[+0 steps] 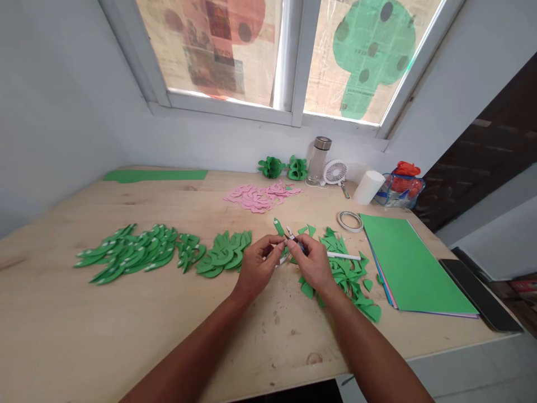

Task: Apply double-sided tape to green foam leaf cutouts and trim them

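Note:
At the middle of the table my left hand (pixel 257 264) and my right hand (pixel 314 262) meet, fingertips pinched close together. A thin dark, pointed tool, which looks like scissors (pixel 292 235), pokes up from my right fingers. My left thumb and fingers are closed on something small, mostly hidden by them. Just beyond the fingertips is a green foam or paper piece (pixel 278 226) with a white patch; whether it is held, I cannot tell. Cut green scraps (pixel 350 280) lie beside my right hand, with a white stick (pixel 344 256) across them. Left of my left hand are curved green cutouts (pixel 226 252).
Green pieces with white tabs (pixel 138 252) spread leftward. Pink cutouts (pixel 262 196), two green paper shapes (pixel 272 167), a bottle (pixel 319 159) and a fan (pixel 334 172) stand behind. Rightward are a tape roll (pixel 350 213), green sheets (pixel 415 263) and a black phone-like slab (pixel 478 294).

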